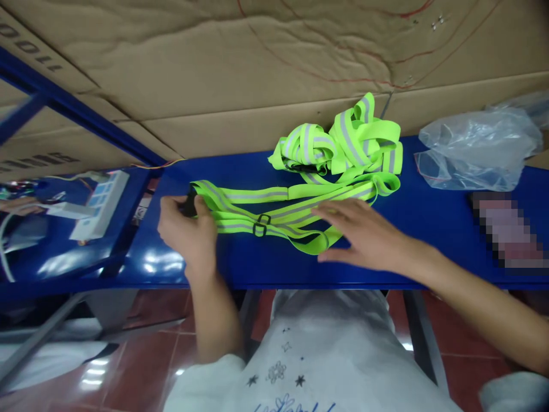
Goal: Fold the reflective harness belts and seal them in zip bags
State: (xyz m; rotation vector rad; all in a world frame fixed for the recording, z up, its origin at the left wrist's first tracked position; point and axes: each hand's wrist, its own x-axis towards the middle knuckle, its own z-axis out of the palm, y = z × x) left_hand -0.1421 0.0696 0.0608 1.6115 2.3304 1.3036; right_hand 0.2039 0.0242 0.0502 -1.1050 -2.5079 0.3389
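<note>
Neon-yellow reflective straps (274,214) with a grey stripe lie stretched across the blue table. My left hand (189,232) is closed around their left end, where a black buckle (190,204) shows between thumb and fingers. Two black slide adjusters (260,225) sit midway along the straps. My right hand (360,232) hovers at the right part of the straps, fingers apart; whether the fingertips touch the webbing I cannot tell. Behind them lies a tangled heap of the same straps (338,140), with a dark buckle partly visible in it.
The blue table (266,272) backs onto cardboard (240,68) with red wires. Clear plastic bags (480,146) lie at right, near a pixelated object (510,229). On the left, past a blue frame, are a white power strip (100,205) and another person's hand (21,206).
</note>
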